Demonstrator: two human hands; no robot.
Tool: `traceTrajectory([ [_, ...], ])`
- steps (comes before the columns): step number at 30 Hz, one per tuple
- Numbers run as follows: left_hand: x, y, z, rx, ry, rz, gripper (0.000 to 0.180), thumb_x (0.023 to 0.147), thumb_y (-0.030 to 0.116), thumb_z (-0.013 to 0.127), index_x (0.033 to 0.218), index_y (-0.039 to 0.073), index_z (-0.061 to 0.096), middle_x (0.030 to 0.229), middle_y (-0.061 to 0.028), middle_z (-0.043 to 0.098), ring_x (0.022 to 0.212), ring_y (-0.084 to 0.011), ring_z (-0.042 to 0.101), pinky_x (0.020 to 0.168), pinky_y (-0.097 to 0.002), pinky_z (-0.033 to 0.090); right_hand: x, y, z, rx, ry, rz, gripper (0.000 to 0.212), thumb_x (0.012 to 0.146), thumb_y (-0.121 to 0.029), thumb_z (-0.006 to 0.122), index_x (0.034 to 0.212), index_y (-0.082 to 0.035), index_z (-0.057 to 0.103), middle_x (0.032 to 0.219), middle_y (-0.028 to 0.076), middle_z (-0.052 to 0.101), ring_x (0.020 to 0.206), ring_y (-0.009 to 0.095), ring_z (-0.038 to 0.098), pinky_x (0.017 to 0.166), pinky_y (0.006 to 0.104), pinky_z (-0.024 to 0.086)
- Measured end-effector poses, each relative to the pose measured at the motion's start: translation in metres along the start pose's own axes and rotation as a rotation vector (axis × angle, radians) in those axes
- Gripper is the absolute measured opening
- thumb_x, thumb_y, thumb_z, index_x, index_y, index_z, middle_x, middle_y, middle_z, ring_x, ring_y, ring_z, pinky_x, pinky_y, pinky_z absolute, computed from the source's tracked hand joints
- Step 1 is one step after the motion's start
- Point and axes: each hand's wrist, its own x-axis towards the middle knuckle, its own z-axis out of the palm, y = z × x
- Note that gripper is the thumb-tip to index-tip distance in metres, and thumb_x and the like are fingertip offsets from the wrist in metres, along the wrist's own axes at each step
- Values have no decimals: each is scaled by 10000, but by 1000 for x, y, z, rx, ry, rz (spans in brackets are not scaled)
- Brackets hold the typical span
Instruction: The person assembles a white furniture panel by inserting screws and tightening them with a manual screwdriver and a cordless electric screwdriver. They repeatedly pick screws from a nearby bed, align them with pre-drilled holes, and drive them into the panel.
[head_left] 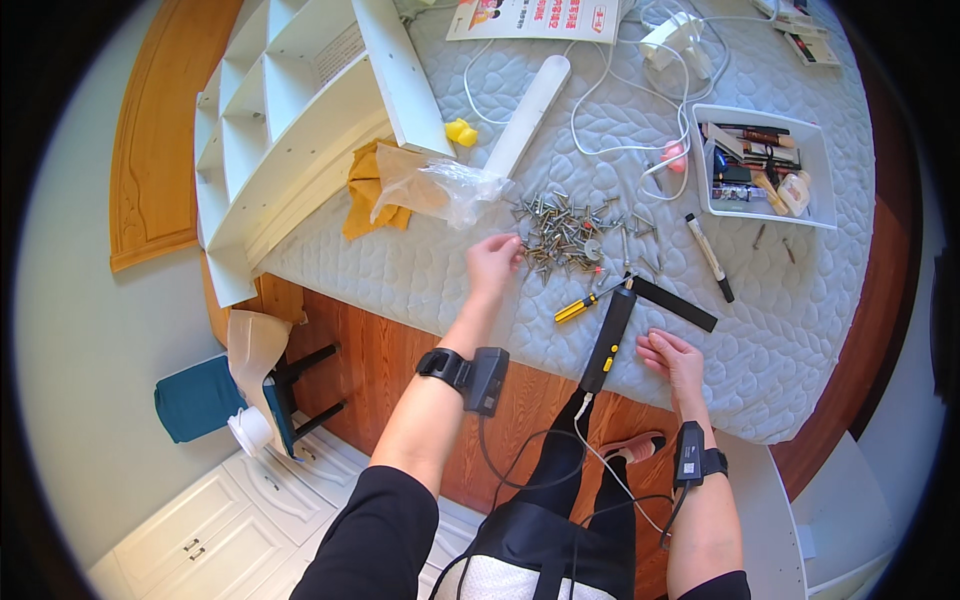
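Loosely heaped metal screws (565,232) on quilted fabric (770,320)

Well left of the heap stands a flat-panelled white shelf (300,150); nearer lies crinkled clear plastic (440,190). At the heap's left edge, the left hand (493,262) bunches its fingertips together; whether they pinch a screw, I cannot tell. Just below the heap lies a smooth, tubular black power tool (610,345). Below right of the heap, the right hand (677,362) curls its fingers, any hold unclear. Farther right of the heap sits a rectangular white bin (818,165).

booklet (535,20): top cut off | left hand (490,264): grip unclear
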Motion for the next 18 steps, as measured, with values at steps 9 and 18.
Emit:
traceTrajectory([
  [9, 41, 15, 11, 537, 193, 147, 258, 777, 226, 732, 884, -9, 728, 777, -138, 716, 713, -191, 676, 674, -329, 521, 0, -1, -1, -18, -6, 11, 308, 896, -170, 667, 1130, 30, 654, 1004, 150, 712, 800, 169, 715, 608, 187, 541],
  [18, -37, 30, 14, -211, -26, 37, 196, 878, 85, 660, 1026, -43, 642, 892, -107, 677, 726, -159, 648, 668, -268, 541, 1, -3, -8, 42, -120, -1, 355, 927, -204, 629, 1208, 13, 612, 1067, 151, 698, 887, 164, 706, 664, 176, 544],
])
